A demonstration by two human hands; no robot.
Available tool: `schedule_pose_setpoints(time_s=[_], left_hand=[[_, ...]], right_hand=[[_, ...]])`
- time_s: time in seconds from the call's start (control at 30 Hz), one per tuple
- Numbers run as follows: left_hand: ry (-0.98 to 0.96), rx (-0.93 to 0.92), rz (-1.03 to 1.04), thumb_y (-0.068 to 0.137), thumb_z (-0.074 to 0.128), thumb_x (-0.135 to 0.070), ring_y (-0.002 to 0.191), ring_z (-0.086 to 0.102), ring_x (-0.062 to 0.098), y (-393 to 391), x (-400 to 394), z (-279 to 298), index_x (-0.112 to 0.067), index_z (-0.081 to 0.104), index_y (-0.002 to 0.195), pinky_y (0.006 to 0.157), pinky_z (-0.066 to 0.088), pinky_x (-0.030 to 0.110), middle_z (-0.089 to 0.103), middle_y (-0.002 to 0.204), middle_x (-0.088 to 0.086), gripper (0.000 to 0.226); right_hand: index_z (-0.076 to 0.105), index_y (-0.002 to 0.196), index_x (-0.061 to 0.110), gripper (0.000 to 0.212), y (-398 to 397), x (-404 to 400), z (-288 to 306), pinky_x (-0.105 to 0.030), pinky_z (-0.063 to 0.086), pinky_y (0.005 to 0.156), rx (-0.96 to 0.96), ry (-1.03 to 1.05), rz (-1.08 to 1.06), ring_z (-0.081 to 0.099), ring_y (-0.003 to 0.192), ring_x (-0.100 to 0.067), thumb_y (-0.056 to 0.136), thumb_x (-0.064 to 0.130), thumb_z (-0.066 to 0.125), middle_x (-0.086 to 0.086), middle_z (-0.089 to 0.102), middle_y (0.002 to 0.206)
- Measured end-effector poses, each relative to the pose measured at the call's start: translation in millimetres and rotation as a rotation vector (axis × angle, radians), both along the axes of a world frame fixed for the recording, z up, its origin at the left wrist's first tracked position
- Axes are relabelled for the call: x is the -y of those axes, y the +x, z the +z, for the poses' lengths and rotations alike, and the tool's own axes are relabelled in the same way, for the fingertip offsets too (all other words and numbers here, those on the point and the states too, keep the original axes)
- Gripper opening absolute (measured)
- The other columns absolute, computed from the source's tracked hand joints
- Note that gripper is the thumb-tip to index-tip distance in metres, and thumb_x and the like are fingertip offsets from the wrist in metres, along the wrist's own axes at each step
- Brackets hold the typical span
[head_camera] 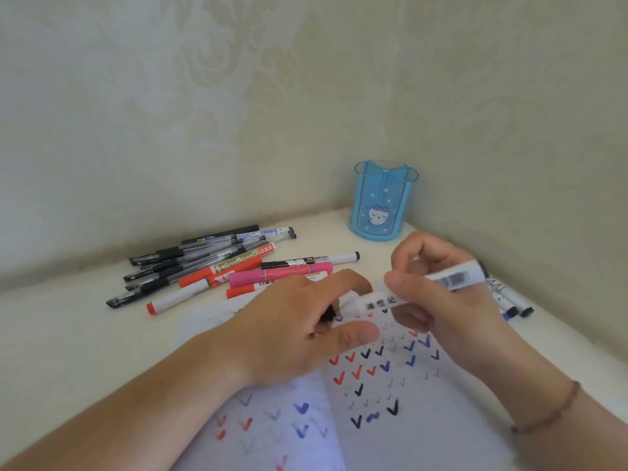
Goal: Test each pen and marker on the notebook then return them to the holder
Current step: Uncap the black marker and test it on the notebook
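Marker [421, 287] | gripped by right hand [438, 294] over notebook [390, 402] | left hand [306, 331] pinches its dark cap [329, 314]

Both forearms are bare, no sleeves reaching into sight. The right hand [438, 287] has a thin brownish beaded bracelet [557, 411] round its wrist. The left hand [299, 331] wears nothing, fingernails short and unpainted.

a see-through blue holder [384, 202] with a white cat face and dots, a pink marker [282, 277], red-and-white markers [222, 271], black pens [170, 266], red, blue and black ticks across the white notebook [390, 419].
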State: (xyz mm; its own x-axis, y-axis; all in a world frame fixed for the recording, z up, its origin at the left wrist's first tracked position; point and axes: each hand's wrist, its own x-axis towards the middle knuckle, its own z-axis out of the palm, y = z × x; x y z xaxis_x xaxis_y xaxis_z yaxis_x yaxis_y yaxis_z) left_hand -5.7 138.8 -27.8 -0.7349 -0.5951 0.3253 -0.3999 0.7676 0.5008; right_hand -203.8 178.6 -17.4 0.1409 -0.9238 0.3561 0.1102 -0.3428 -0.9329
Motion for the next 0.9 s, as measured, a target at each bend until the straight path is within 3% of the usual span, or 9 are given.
schedule_pose_setpoints(time_s=[0.1, 0.2, 0.27, 0.33, 0.43, 0.53, 0.63, 0.77, 0.9], left_hand=[[0.063, 0.145, 0.045, 0.077, 0.048, -0.078, 0.053, 0.043, 0.001, 4.7, -0.1, -0.4, -0.047, 0.043, 0.111, 0.051, 0.027, 0.023, 0.047, 0.061, -0.021, 0.046], [0.065, 0.366, 0.051, 0.066, 0.067, -0.075, 0.068, 0.048, -0.004, 7.1, 2.4, 2.5, -0.05, 0.047, 0.105, 0.061, 0.04, 0.023, 0.05, 0.071, -0.019, 0.05], [0.181, 0.425, 0.026, 0.059, 0.078, -0.068, 0.076, 0.052, -0.007, 11.4, 6.2, 7.1, -0.052, 0.049, 0.103, 0.067, 0.044, 0.016, 0.052, 0.08, -0.022, 0.055], [0.304, 0.428, -0.026, 0.057, 0.087, -0.057, 0.067, 0.048, -0.007, 16.7, 8.7, 12.9, -0.05, 0.051, 0.102, 0.06, 0.038, 0.012, 0.049, 0.074, -0.024, 0.058], [0.329, 0.438, -0.079, 0.055, 0.092, -0.046, 0.064, 0.041, 0.001, 21.6, 13.7, 16.3, -0.045, 0.053, 0.104, 0.057, 0.033, 0.015, 0.043, 0.074, -0.014, 0.063], [0.342, 0.453, -0.108, 0.056, 0.091, -0.045, 0.067, 0.041, 0.002, 24.1, 15.2, 17.2, -0.046, 0.052, 0.111, 0.061, 0.033, 0.019, 0.046, 0.082, -0.002, 0.068], [0.331, 0.508, -0.104, 0.061, 0.087, -0.051, 0.072, 0.045, 0.003, 26.5, 13.2, 19.4, -0.049, 0.049, 0.113, 0.065, 0.038, 0.02, 0.048, 0.084, -0.009, 0.064], [0.237, 0.378, 0.018, 0.085, 0.06, -0.059, 0.061, 0.046, 0.002, 13.1, 8.4, 8.7, -0.038, 0.055, 0.097, 0.057, 0.035, 0.019, 0.05, 0.067, -0.019, 0.024], [0.162, 0.276, 0.132, 0.099, 0.034, -0.038, 0.059, 0.049, 0.003, 4.9, 4.6, 0.0, -0.036, 0.053, 0.091, 0.061, 0.04, 0.031, 0.054, 0.064, -0.014, 0.021]], right_hand=[[0.072, 0.082, 0.013, 0.024, -15.1, -3.3, 17.1, -0.022, 0.037, 0.041, 0.055, 0.021, -0.02, 0.049, 0.037, -0.024, 0.071, 0.034, 0.075, -0.011, 0.056, 0.047], [0.068, 0.065, 0.012, 0.04, -27.0, -16.2, 25.0, -0.022, 0.037, 0.038, -0.113, 0.084, -0.047, 0.056, 0.042, -0.028, 0.06, 0.049, 0.083, -0.013, 0.059, 0.053], [0.055, 0.052, 0.013, 0.046, -25.3, -28.9, 10.6, -0.019, 0.032, 0.039, -0.138, 0.155, -0.107, 0.041, 0.033, -0.018, 0.054, 0.044, 0.089, -0.002, 0.046, 0.043], [0.05, 0.05, 0.014, 0.039, -20.8, -41.6, -9.1, -0.017, 0.028, 0.041, -0.087, 0.203, -0.141, 0.03, 0.033, -0.013, 0.059, 0.029, 0.085, 0.003, 0.042, 0.041], [0.049, 0.053, 0.015, 0.03, -17.1, -48.4, -23.0, -0.015, 0.024, 0.04, -0.132, 0.23, -0.159, 0.03, 0.034, -0.012, 0.067, 0.012, 0.076, 0.0, 0.042, 0.04], [0.039, 0.048, 0.016, 0.047, -17.9, -49.5, -22.5, -0.016, 0.021, 0.039, -0.222, 0.192, -0.273, 0.028, 0.037, -0.011, 0.064, 0.011, 0.083, 0.003, 0.042, 0.041], [0.037, 0.048, 0.014, 0.04, -17.0, -50.1, -26.2, -0.018, 0.023, 0.04, -0.342, 0.129, -0.326, 0.028, 0.039, -0.011, 0.067, 0.013, 0.072, 0.005, 0.04, 0.042], [0.037, 0.049, 0.008, 0.036, -17.5, -48.5, -27.9, -0.025, 0.023, 0.045, -0.417, 0.107, -0.321, 0.032, 0.045, -0.016, 0.065, 0.012, 0.068, -0.011, 0.038, 0.048], [0.035, 0.048, 0.009, 0.033, -18.0, -47.4, -28.1, -0.027, 0.023, 0.046, -0.457, 0.103, -0.323, 0.031, 0.047, -0.017, 0.063, 0.008, 0.065, -0.022, 0.038, 0.052]])
